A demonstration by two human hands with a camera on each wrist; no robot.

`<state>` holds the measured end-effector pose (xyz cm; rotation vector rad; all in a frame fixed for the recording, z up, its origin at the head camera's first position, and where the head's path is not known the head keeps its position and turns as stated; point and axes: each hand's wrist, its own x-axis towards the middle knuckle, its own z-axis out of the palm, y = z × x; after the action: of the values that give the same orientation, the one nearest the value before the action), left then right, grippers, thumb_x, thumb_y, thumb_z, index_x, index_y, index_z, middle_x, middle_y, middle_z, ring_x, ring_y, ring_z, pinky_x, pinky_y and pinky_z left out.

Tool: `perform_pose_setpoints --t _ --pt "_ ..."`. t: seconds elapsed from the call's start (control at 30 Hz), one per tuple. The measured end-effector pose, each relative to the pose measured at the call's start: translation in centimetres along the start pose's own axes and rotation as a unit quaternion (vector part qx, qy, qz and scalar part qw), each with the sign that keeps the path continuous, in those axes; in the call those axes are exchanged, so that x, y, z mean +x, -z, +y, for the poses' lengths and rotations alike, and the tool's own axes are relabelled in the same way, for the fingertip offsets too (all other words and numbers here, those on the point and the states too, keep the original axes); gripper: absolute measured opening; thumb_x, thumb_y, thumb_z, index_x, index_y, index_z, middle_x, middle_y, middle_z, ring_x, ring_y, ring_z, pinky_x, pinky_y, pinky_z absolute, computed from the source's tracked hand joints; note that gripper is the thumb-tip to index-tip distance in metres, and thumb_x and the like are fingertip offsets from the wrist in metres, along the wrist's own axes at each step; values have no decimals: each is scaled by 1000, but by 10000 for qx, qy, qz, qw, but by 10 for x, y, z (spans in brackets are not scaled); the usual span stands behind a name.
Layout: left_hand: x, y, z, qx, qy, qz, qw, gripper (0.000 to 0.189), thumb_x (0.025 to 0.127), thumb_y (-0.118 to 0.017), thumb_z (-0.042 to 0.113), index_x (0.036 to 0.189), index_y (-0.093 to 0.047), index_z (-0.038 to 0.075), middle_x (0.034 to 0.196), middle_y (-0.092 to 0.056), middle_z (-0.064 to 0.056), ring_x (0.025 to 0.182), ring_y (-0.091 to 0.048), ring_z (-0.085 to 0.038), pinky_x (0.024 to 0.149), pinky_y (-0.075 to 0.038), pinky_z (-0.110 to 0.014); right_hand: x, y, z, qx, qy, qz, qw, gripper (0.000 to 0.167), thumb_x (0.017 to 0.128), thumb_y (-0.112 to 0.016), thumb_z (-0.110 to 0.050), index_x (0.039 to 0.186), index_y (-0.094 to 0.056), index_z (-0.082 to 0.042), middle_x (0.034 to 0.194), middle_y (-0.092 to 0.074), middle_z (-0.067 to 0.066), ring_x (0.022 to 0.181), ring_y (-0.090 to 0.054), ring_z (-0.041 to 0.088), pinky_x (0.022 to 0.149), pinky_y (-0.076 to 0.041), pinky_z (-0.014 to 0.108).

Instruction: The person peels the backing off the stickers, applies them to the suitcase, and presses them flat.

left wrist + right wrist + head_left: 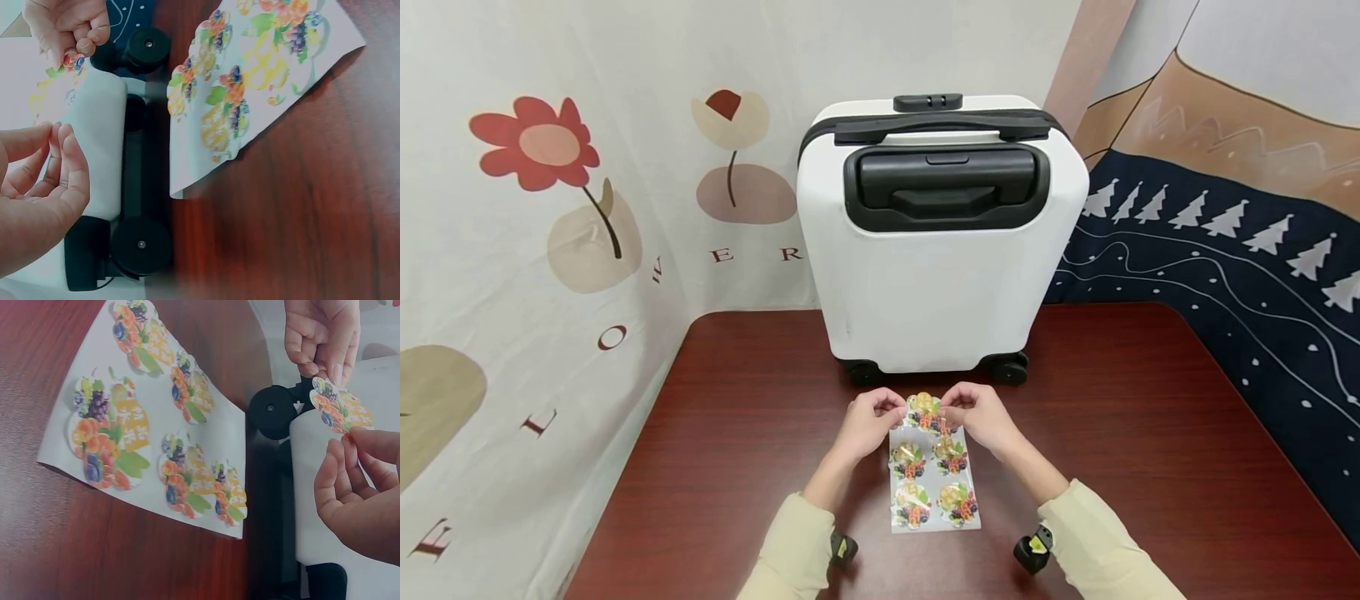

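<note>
- The left hand (867, 423) pinches one edge of a loose fruit sticker (340, 406) between thumb and fingertips.
- The right hand (985, 417) pinches the opposite edge of it, so both hands grip the same sticker.
- That sticker is up in the air beyond the far end of its backing sheet (222, 434); its peeling looks complete, and it is not stuck down anywhere.
- Below and nearer, the sheet rests on the table (737, 458), its far left spot bare.
- Five stickers (957, 503) remain on it: two near, two in the middle, one at far right, all apparently unpeeled.
- Just beyond the hands a white suitcase (940, 292) stands upright on the table, with no sticker on its visible front.
</note>
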<state>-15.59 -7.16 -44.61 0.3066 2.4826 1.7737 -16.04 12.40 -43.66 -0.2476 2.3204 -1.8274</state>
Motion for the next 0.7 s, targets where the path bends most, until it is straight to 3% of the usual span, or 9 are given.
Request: perform_pose_setpoints --t 0.23,0.3,0.5,0.7 --pt "11 11 21 416 -154 143 9989 4 85 -61 6 84 -64 3 73 -63 -4 65 -58 -11 61 -48 -26 9 7 -23 -351 296 75 9989 3 80 -64 2 81 -62 5 70 -60 15 62 -56 26 56 -47 27" --pt "15 16 28 490 -198 226 9983 4 85 -62 7 84 -65 4 73 -62 -1 65 -58 -11 61 -47 -27 13 9 -32 -354 396 64 9986 2 81 -63 3 82 -62 4 71 -61 15 63 -56 25 58 -49 30" --pt "25 31 50 577 -373 531 9962 4 84 -63 8 83 -65 4 75 -63 -2 69 -57 -13 64 -47 -28 25 11 -59 -455 692 71 9965 5 82 -63 2 81 -63 -4 72 -62 13 62 -56 18 57 -47 27" --pt "34 47 70 722 -572 931 9914 5 84 -63 9 84 -66 5 79 -64 -5 75 -60 -18 70 -49 -31 35 9 -86 -628 1076 244 9919 5 82 -63 1 81 -63 -4 74 -60 14 64 -53 22 56 -44 26"
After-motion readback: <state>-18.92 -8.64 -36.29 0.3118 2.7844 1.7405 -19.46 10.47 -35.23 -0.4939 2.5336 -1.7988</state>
